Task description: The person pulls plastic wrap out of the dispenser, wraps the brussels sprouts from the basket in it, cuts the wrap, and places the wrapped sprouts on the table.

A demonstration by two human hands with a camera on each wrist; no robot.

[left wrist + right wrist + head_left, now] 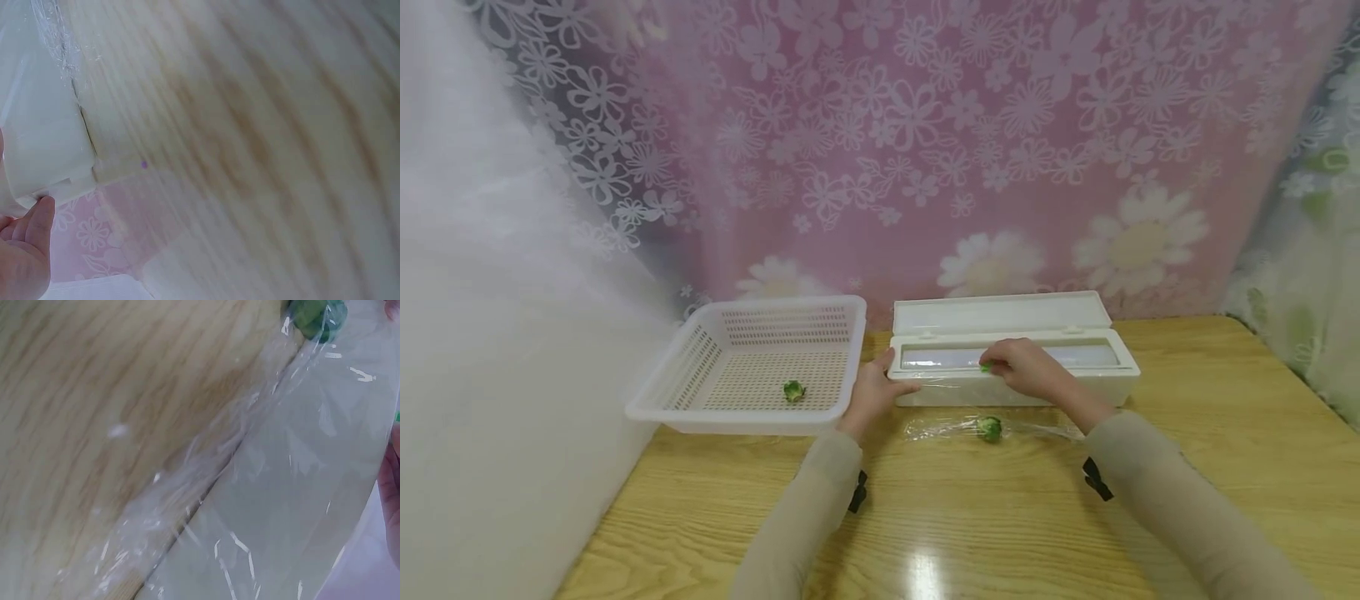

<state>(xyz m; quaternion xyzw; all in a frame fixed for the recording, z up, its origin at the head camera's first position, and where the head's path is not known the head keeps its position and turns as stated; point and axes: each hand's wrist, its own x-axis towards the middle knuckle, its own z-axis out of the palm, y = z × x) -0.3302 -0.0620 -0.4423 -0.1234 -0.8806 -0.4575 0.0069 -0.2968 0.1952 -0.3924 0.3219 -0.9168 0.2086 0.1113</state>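
Right now the white box [955, 394] is lying long side toward the person, its lid [1002, 313] tipping back along its far edge. Clear film [947, 427] is hanging over the box's front wall and trailing onto the desk [962, 517] just before it. At the box's front rim, left of its middle, the right hand [1028, 368] is pinching a small green tab [985, 367] in its grip. At the box's left end the left hand [872, 396] is holding the corner, its thumb pressing along the front wall. In front of the box one sprout [989, 429] is resting among the film; how far the film is going round it, one cannot tell. Just left of the box a white basket [855, 358] is standing, with another sprout [793, 391] lying on its floor. Behind the box a pink flowered curtain [880, 150] is hanging.
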